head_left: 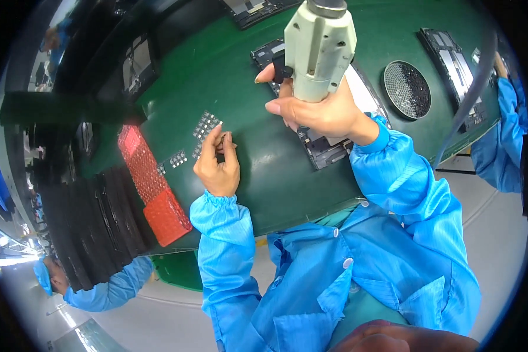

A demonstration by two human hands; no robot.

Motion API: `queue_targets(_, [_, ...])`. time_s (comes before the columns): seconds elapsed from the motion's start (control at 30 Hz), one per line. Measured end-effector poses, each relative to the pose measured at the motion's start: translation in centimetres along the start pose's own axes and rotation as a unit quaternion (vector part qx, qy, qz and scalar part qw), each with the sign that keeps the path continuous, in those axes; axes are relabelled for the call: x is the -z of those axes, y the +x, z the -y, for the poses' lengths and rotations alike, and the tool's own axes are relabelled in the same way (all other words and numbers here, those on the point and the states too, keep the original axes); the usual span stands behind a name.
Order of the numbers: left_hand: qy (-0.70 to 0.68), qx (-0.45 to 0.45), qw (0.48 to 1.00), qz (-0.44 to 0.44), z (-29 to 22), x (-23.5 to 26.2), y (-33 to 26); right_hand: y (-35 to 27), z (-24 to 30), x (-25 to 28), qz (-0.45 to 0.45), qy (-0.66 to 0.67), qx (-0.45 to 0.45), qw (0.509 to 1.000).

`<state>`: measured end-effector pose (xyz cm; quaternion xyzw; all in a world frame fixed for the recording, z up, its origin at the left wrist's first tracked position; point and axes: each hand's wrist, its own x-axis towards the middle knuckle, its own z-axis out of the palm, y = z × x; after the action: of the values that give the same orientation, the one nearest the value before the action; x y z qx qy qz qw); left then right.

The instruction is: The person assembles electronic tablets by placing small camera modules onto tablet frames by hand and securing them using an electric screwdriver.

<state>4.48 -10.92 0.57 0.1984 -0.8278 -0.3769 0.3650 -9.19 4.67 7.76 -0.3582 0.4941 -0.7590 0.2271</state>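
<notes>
My right hand (pixel 334 117) is wrapped round the grip of a cream-coloured electric screwdriver (pixel 321 53), raised over a flat dark electronic device casing (pixel 322 154) with a pale panel. The screwdriver's tip is hidden from view. To the left, my left hand (pixel 218 171) has its thumb and fingertips drawn together in a pinch. Whatever lies between them is too small to make out. Just beyond those fingertips is a sheet of small dark square pieces (pixel 206 123) on the green table. A smaller strip of similar pieces (pixel 178 158) lies left of the hand.
Right of the casing stands a round dish (pixel 387 97) with small dark bits. Another opened casing (pixel 452 67) lies farther right, near a co-worker's blue sleeve (pixel 498 155). A cable (pixel 464 108) hangs there. Red bubble wrap (pixel 145 170) and black sleeves (pixel 88 217) lie at left.
</notes>
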Motion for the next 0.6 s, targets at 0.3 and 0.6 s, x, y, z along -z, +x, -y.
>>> queue_targets(0.3, [0.016,-0.005,1.0,0.026,0.6,0.5,0.4,0.0,-1.2,-0.2,0.018,-0.097,-0.034,0.995])
queue_targets(0.6, [-0.008,-0.028,0.999,0.025,1.2,0.7,0.2,-0.5,-1.5,-0.4,0.024,-0.108,-0.038,0.993])
